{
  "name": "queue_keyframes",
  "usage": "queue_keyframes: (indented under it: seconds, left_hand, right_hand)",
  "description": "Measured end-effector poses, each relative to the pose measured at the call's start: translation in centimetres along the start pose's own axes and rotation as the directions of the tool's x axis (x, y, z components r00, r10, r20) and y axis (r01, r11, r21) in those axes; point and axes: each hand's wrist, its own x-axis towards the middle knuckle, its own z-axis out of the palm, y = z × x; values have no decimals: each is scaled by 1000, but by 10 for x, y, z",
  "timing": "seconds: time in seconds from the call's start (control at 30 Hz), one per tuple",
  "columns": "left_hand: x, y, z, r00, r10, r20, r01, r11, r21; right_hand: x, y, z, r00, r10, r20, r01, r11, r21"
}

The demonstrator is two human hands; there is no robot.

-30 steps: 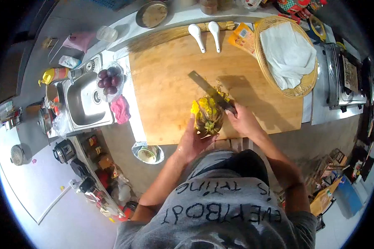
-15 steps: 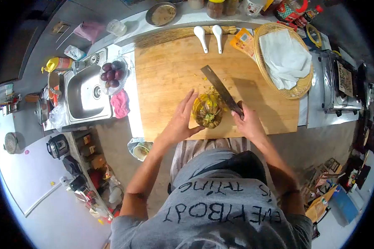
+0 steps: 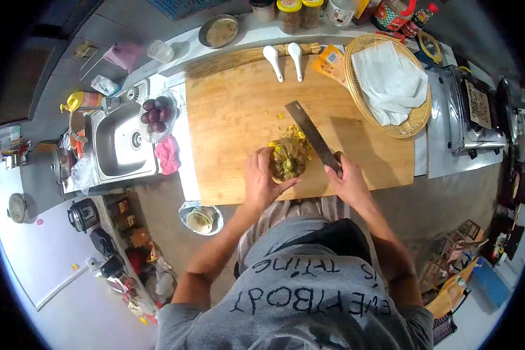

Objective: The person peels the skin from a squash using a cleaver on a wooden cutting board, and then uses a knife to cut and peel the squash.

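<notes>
Drawn in from a wider spread, the left hand (image 3: 261,182) cupped the squash (image 3: 288,158) near the front edge of the wooden board (image 3: 233,116), apparently steadying it, while the right hand's (image 3: 350,181) grip held the knife (image 3: 310,132) beside squash and trimmings (image 3: 297,134).

Kitchen, sink (image 3: 121,140), stove (image 3: 478,116), cutting board (image 3: 233,116)

Knife (image 3: 309,133) handle mostly hidden in right hand (image 3: 350,182). Pumpkin (image 3: 289,162) underside out of sight. Basket (image 3: 421,118) interior largely covered by white cloth (image 3: 388,79). Blue rack (image 3: 184,4) cut by top edge. Orange packet (image 3: 332,63) small print unreadable.
</notes>
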Motion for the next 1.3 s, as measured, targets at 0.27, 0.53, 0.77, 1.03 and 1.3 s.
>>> queue_keyframes:
  seconds: [0.27, 0.53, 0.77, 1.03, 1.3]
  left_hand:
    - [-20, 13, 11, 947, -284, -148, 259, 951, -168]
    - [-25, 3, -11, 974, -206, -94, 168, 935, -312]
    - [-10, 7, -17, 987, -156, -28, 149, 973, -175]
    - [1, -59, 16, 994, 73, 82, -50, 968, -247]
    - [26, -48, 23, 995, 100, 13, -94, 966, -241]
  right_hand:
    - [-5, -24, -2, 994, 19, 112, -9, 996, -87]
    - [-16, -44, -2, 983, 90, 162, -74, 992, -101]
    - [-18, -35, 2, 994, 27, 105, -23, 999, -39]
    - [-20, -30, -4, 987, 128, 93, -116, 986, -120]
    - [-6, -9, 5, 993, 113, -29, -116, 976, -183]
